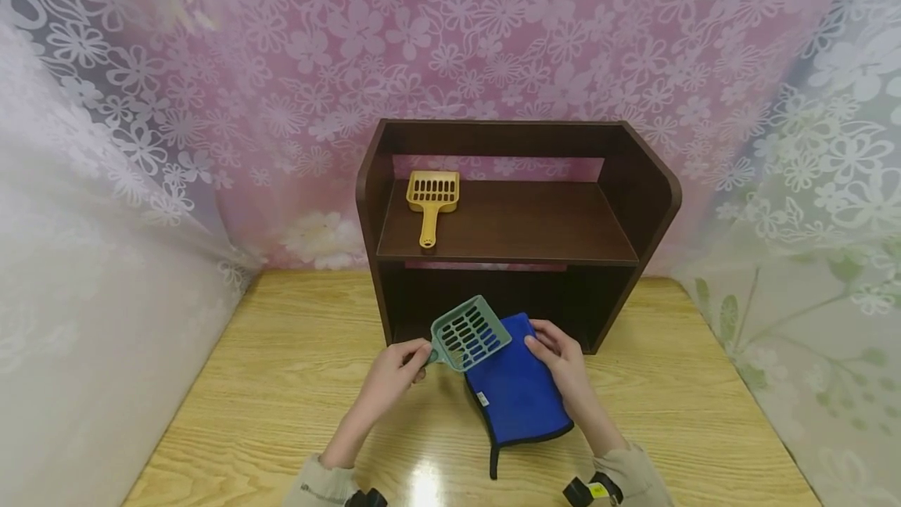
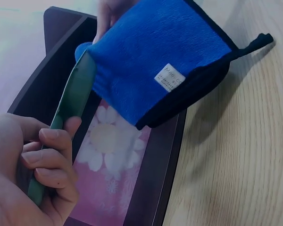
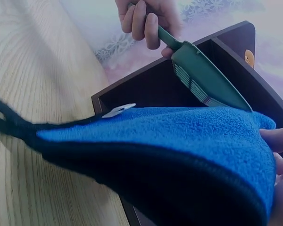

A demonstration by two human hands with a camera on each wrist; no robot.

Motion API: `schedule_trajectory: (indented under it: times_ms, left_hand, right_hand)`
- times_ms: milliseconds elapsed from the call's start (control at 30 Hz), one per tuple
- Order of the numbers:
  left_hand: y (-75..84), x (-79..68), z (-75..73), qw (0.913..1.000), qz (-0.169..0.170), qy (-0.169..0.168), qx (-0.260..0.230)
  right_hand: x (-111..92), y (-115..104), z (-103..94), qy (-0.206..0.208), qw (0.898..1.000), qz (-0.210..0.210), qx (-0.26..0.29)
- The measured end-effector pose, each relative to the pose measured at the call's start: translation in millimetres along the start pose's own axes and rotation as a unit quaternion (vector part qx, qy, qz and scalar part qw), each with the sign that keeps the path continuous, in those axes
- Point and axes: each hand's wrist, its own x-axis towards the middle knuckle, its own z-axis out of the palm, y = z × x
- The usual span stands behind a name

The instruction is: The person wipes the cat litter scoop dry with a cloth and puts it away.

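My left hand (image 1: 396,374) grips a green slotted litter scoop (image 1: 470,333) by its handle, fingers curled round it in the left wrist view. A blue cloth (image 1: 517,390) with black edging, a white tag and a hanging loop is pinched at its upper edge by my right hand (image 1: 563,366). The scoop's far edge meets the blue cloth (image 3: 179,125) near the right fingers in the right wrist view. Cloth and scoop are both held up in front of the shelf's lower opening, over the table. Part of the scoop's handle is hidden by the left fingers.
A dark brown two-tier shelf (image 1: 507,221) stands at the back of the wooden table (image 1: 296,413). On its upper tier, at the left, lies a yellow slotted scoop (image 1: 431,206). Flowered curtains (image 1: 296,100) hang behind and at both sides.
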Motion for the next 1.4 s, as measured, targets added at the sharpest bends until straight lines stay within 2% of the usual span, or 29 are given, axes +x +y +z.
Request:
schedule_trajectory:
  times_ms: [100,167,233,300,367,467,600,767,1067,1233,1400]
  left_hand:
    - [4.0,-1.6,-3.4,0.9984,-0.023,0.005,-0.052]
    - [6.2,-2.2,-3.9,0.9954,-0.04,0.008,-0.087]
    - [9.6,-2.7,-3.8,0.9903,-0.058,0.008,-0.126]
    - [8.6,-2.3,-1.8,0.985,-0.072,0.008,-0.157]
    - [11.8,-2.9,-1.4,0.9797,-0.085,-0.004,-0.182]
    - [15.9,-4.3,-0.7,0.9737,-0.1,-0.031,-0.202]
    - [21.6,-6.9,0.4,0.9669,-0.103,-0.07,-0.223]
    - [28.9,-9.1,0.9,0.9575,-0.091,-0.11,-0.25]
    - [50.2,-12.4,-2.3,0.9421,-0.078,-0.161,-0.284]
    - [66.7,-14.1,-7.5,0.9427,-0.046,-0.183,-0.275]
    - [87.9,-11.2,-15.0,0.947,-0.032,-0.176,-0.267]
  right_hand:
    - [-2.6,0.2,-3.0,0.004,1.0,-0.018,-0.016]
    - [-4.0,0.7,-4.9,0.011,0.997,-0.044,-0.058]
    - [-6.9,-2.5,-5.0,0.019,0.989,-0.083,-0.12]
    - [-11.6,-10.1,-2.6,0.031,0.976,-0.12,-0.179]
    - [-17.0,-18.9,0.5,0.042,0.963,-0.148,-0.22]
    - [-21.9,-25.5,2.5,0.05,0.954,-0.163,-0.247]
    - [-17.7,-8.8,-4.4,0.051,0.948,-0.168,-0.265]
    - [-14.6,9.1,-12.5,0.049,0.949,-0.156,-0.268]
    - [-18.0,11.6,-17.0,0.061,0.952,-0.144,-0.265]
    - [-18.5,13.0,-16.9,0.061,0.954,-0.142,-0.255]
    - [-17.4,13.4,-16.6,0.058,0.953,-0.156,-0.254]
